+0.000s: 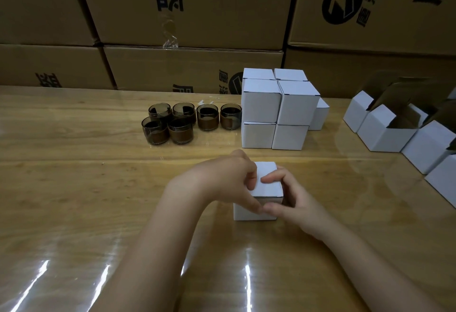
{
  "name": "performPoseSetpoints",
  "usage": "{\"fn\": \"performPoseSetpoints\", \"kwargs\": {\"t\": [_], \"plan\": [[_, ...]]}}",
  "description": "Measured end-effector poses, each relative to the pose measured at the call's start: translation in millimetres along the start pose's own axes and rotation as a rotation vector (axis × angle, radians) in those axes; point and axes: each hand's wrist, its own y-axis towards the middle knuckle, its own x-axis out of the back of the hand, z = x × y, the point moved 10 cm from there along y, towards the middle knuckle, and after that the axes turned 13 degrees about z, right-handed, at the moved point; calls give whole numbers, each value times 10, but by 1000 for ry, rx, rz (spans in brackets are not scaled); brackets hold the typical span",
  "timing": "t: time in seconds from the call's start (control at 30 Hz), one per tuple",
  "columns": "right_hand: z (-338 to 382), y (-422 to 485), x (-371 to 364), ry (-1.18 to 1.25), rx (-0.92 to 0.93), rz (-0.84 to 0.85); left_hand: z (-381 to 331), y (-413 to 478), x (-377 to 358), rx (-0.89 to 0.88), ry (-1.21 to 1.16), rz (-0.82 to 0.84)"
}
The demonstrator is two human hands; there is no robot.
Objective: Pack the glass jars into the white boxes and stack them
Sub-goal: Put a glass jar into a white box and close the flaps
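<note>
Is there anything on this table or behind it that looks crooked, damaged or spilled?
Nothing is spilled or broken. Clear tape on the carton behind hangs loose and crumpled. In the stack, the upper right box seems slightly turned against the box below. The jars stand upright.

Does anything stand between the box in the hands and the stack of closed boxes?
Nothing visible does. Only bare table lies between the box, held by the left hand and right hand, and the stack. The jars stand off to the left.
</note>
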Motion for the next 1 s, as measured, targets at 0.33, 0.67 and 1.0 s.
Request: {"fn": "performPoseSetpoints", "kwargs": {"t": [0.33,0.67,1.0], "plan": [[-65,0,49,-183,56,-54,11,45,-23,-18,16,-49],[-92,-2,138,-130,52,-108,110,164,-71,-108,-46,-145],[-108,19,193,-122,52,-140,205,206,-52,-44,-10,-217]]}}
